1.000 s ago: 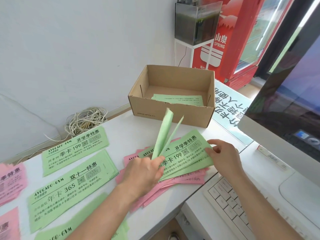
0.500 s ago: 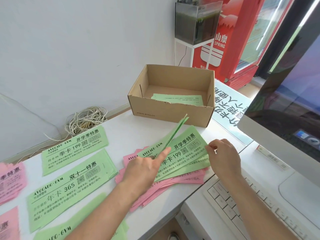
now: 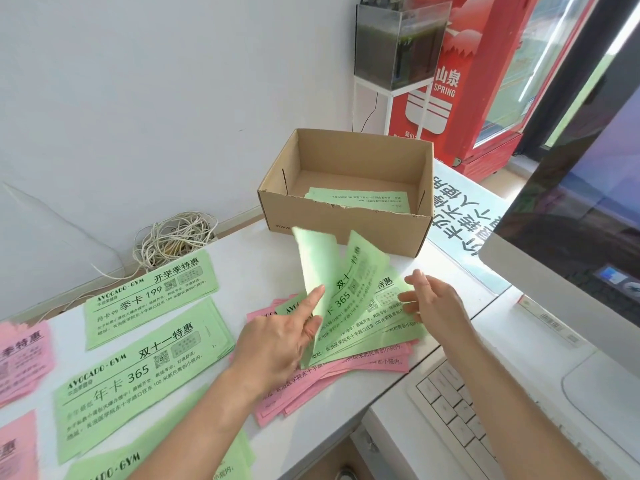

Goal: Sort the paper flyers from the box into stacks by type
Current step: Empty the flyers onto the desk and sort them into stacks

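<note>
Two thin green flyers fanned upward, pinched low by left hand, forefinger straight. Right hand loosely spread, holding nothing, above mixed pile of flat green and pink rectangles on white bench. One brown cardboard box behind, with a green sheet flat inside. Three sorted green stacks leftward.

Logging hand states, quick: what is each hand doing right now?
Left hand: holding the lifted green flyers.
Right hand: open, at the mixed pile, gripping nothing.
</note>
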Demonstrator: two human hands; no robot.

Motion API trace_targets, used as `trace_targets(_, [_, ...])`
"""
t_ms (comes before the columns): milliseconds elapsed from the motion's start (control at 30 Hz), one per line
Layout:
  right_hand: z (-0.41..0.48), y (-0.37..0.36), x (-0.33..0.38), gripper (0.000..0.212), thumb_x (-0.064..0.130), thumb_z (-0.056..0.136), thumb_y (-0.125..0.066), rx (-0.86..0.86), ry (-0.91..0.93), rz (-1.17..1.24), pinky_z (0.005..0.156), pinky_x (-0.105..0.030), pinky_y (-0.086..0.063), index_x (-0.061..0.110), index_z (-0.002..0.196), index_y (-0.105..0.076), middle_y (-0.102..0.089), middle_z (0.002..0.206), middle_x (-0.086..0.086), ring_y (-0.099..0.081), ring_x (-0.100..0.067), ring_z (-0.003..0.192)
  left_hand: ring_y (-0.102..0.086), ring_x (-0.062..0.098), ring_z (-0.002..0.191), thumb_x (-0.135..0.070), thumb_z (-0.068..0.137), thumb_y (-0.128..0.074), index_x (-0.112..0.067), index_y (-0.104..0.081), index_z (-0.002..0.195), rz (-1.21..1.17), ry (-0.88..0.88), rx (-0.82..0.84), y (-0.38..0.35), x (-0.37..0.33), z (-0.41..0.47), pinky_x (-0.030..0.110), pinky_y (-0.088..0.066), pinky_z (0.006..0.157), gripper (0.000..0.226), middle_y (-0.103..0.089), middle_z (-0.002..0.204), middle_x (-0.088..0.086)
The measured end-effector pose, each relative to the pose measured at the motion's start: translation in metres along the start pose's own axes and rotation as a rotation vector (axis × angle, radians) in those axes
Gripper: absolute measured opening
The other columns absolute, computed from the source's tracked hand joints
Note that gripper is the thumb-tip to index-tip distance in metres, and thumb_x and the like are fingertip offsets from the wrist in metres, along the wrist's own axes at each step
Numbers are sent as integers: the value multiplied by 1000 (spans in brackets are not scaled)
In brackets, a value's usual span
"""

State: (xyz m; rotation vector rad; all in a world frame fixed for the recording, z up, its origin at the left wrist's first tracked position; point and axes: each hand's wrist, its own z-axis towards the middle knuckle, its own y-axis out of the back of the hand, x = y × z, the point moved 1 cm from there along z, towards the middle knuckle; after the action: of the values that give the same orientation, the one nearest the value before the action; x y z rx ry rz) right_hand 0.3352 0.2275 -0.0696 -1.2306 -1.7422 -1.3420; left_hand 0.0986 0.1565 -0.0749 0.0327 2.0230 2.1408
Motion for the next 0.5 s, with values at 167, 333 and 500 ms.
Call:
trace_targets(167, [10, 3, 4, 48, 52, 98, -31, 47, -95, 121, 55, -24, -45, 14, 105, -61, -72, 89, -8, -69, -23, 76, -54, 23, 51, -38, 94, -29, -29, 20, 146, -83, 10, -82, -11, 6, 0, 37, -50, 58, 72, -54, 52, -4])
trace_targets(333, [25, 2, 6, 38, 12, 90, -58, 58, -54, 12, 54, -21, -44, 17, 127, -54, -68, 97, -3, -67, -14, 72, -66, 21, 74, -77, 80, -18, -33, 36, 137, -200, 145, 45, -13, 8, -2, 42, -54, 72, 91, -71, 89, -3])
trace_targets(500, [35, -2, 16, 21, 10, 95, -47, 46, -5, -14, 56, -26, -43, 19, 107, -62, -62, 97, -5, -58, -19, 73, -63, 15, 101, -78, 82, -16, -43, -36, 134, 18, -26, 206, 4, -13, -7, 31, -52, 73, 66, -60, 123, -11])
